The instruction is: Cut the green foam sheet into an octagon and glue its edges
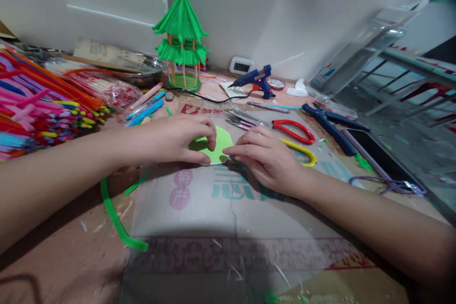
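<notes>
A light-green disc with a pale edge lies on the printed cardboard sheet. My left hand arches over its left side, thumb and fingers apart, with the fingertips at the disc's surface and front edge. At the right rim, the fingers of my right hand come together on the disc; the underside of that grip is hidden. Close behind my right hand lie scissors with a red handle and a tool with a yellow handle. A bent green pipe cleaner curves below my left forearm.
Behind stands a green-roofed pagoda model, near a blue glue gun and a small digital clock. Bundled pipe cleaners fill the left. Blue-handled pliers and a phone lie at the right edge.
</notes>
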Available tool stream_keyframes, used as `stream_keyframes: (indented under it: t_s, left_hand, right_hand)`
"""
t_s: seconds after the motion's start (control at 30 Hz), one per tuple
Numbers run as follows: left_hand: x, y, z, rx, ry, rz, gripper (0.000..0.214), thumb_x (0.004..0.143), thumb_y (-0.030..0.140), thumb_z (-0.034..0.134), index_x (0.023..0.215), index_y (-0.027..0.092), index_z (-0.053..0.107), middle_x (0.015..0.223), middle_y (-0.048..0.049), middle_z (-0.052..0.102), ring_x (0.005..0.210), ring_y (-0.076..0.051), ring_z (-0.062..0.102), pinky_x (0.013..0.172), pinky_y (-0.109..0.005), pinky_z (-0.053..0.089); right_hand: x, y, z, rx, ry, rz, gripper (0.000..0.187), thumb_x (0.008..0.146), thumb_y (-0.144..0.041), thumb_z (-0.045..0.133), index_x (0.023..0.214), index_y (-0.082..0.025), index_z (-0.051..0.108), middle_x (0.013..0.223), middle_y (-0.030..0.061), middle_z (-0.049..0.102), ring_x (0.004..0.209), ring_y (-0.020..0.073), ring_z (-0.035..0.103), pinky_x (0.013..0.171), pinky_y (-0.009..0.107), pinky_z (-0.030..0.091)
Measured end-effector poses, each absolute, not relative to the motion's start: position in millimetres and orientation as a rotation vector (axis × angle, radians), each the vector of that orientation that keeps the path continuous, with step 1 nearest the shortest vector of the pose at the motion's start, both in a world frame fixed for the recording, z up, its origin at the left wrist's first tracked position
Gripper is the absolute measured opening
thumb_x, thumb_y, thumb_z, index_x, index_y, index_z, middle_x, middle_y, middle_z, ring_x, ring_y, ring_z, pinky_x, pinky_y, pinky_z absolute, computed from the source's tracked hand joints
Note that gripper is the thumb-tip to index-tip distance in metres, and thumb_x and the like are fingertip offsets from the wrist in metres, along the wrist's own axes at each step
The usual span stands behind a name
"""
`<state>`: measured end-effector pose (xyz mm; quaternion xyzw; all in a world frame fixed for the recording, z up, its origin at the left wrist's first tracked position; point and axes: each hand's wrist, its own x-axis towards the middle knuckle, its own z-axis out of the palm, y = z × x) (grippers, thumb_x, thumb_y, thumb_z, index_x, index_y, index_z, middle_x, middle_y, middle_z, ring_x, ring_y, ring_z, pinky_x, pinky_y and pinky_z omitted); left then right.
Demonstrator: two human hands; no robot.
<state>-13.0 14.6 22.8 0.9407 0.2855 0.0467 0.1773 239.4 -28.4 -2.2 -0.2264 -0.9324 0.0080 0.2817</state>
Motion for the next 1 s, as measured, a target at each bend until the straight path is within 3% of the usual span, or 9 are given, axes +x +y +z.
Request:
stream_keyframes:
  t_s: [0.23,0.43,0.73,1.0]
  left_hand:
    - [-13.1,17.6,21.3,2.643,0.793,0.126,0.018,0.092,0.034,0.054,0.101,0.025,0.067,0.117,-0.0013,0.059,0.104,-0.018,0.059,0.086,-0.027,0.04]
    - [-16.2,17.0,20.5,2.661,0.772,0.148,0.025,0.088,0.043,0.059,0.104,0.024,0.065,0.118,-0.0025,0.06,0.102,-0.02,0.059,0.082,-0.027,0.041]
    - [-13.2,14.3,19.0,2.711,0.782,0.175,0.024,0.086,0.041,0.061,0.102,0.024,0.065,0.114,-0.003,0.062,0.096,-0.02,0.06,0.079,-0.028,0.041]
    - [-12.5,15.6,21.4,2.689,0.793,0.124,0.025,0.09,0.044,0.058,0.103,0.024,0.066,0.116,-0.0034,0.062,0.101,-0.021,0.06,0.082,-0.029,0.042]
  right_hand:
    - [239.0,-27.5,-5.7,-0.578,-2.599,-0.001,0.035,0.094,-0.01,0.047,0.118,-0.021,0.069,0.09,0.0071,0.057,0.084,0.0191,0.05,0.076,0.036,0.042]
    - [238.1,-28.2,-6.8,-0.644,-2.663,-0.033,0.037,0.094,-0.012,0.048,0.122,-0.025,0.067,0.093,0.0071,0.055,0.086,0.02,0.048,0.076,0.036,0.038]
    - [233.3,-31.7,-3.4,-0.694,-2.722,-0.056,0.037,0.096,-0.014,0.048,0.123,-0.029,0.068,0.092,0.0066,0.055,0.087,0.0203,0.044,0.076,0.036,0.036]
    - [237.5,-29.8,-4.7,-0.681,-2.549,-0.131,0.038,0.094,-0.009,0.044,0.116,-0.024,0.07,0.09,0.0073,0.056,0.085,0.02,0.046,0.075,0.036,0.039]
